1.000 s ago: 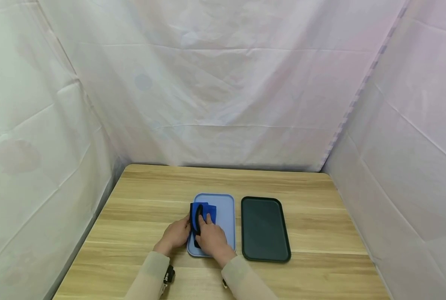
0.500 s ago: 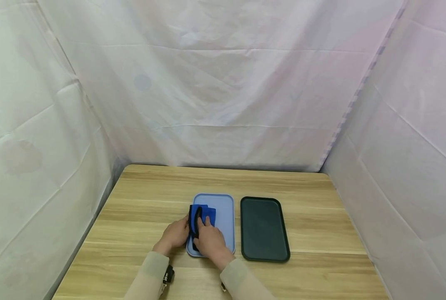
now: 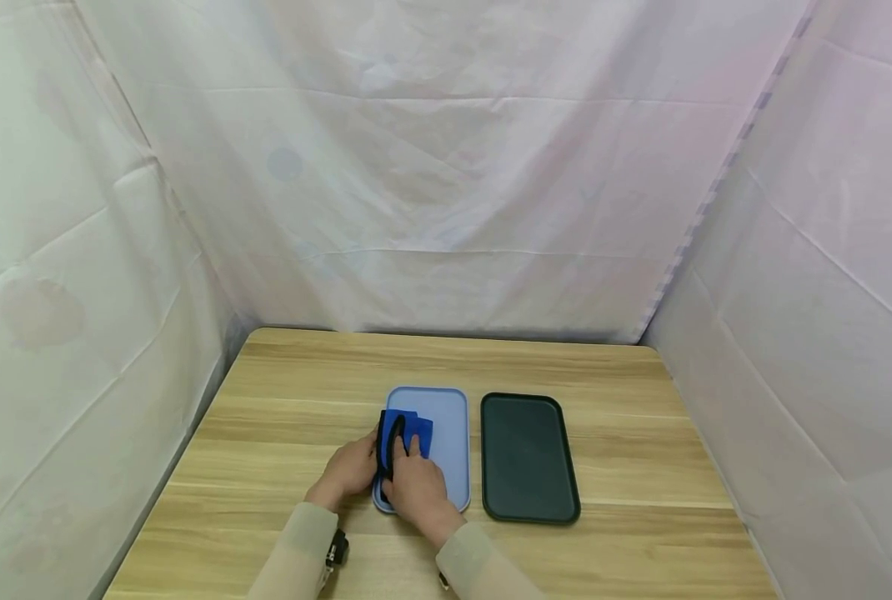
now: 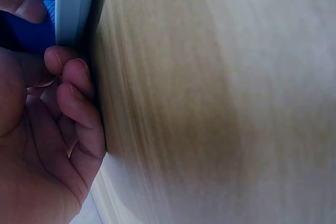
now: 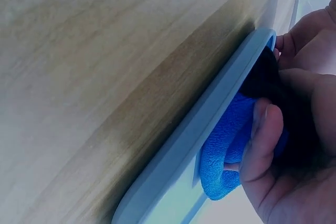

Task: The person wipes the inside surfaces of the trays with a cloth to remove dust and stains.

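A folded blue terry cloth [image 3: 424, 428] with a black curved strip [image 3: 395, 437] lies over the left part of a light blue tray [image 3: 447, 421]. My right hand [image 3: 419, 492] rests over the cloth from the near side; in the right wrist view its fingers curl round the blue fabric [image 5: 212, 163] and the black part beside it. At the tray's left edge is my left hand [image 3: 352, 469]. Its curled fingers [image 4: 79, 106] hold the tray rim [image 4: 73, 11] in the left wrist view. The cloth's underside is hidden.
To the right of the light blue tray lies a dark green tray [image 3: 530, 458], a narrow gap between them. Both sit on a wooden table [image 3: 281, 392]. White curtains [image 3: 446, 183] enclose the table at the back and both sides.
My right hand has slid slightly toward me and left, and the cloth has shifted slightly nearer with it. The left hand stays at the tray edge. Both trays look almost unmoved.
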Demonstrator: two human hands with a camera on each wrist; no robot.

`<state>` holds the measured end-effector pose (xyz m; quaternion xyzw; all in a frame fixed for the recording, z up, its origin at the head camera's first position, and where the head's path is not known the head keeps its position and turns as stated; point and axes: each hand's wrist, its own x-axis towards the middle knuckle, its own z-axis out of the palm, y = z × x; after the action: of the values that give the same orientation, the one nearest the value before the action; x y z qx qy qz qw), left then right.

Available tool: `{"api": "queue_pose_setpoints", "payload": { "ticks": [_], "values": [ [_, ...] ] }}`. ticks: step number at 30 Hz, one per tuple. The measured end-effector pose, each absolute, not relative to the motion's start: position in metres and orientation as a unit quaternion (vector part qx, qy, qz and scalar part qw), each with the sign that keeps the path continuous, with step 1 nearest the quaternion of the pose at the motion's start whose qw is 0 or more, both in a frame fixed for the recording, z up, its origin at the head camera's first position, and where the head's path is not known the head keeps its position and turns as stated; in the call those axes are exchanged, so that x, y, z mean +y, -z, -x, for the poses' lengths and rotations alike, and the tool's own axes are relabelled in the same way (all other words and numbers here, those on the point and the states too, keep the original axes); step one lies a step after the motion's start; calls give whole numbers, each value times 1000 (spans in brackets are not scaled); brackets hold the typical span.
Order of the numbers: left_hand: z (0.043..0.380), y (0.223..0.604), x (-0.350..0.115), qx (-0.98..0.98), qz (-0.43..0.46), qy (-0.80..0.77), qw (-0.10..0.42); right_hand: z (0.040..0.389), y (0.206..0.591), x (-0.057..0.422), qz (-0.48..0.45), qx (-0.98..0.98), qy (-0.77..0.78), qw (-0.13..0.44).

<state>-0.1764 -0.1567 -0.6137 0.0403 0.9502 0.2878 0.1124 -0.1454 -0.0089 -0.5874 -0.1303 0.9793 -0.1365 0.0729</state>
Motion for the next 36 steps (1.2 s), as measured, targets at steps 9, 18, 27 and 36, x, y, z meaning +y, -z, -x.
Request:
{"api": "queue_pose_setpoints", "payload": {
  "ticks": [9, 18, 27, 36],
  "values": [
    [177, 614, -156, 951, -40, -286, 114, 143, 591, -9, 123, 983, 116, 76],
    [176, 612, -153, 954, -44, -274, 113, 143, 593, -3, 122, 982, 126, 68],
    [177, 614, -154, 955, -50, -266, 123, 141, 594, 5, 123, 983, 118, 71],
    [178, 613, -154, 954, -46, -266, 129, 141, 599, 13, 121, 984, 112, 64]
  ]
}}
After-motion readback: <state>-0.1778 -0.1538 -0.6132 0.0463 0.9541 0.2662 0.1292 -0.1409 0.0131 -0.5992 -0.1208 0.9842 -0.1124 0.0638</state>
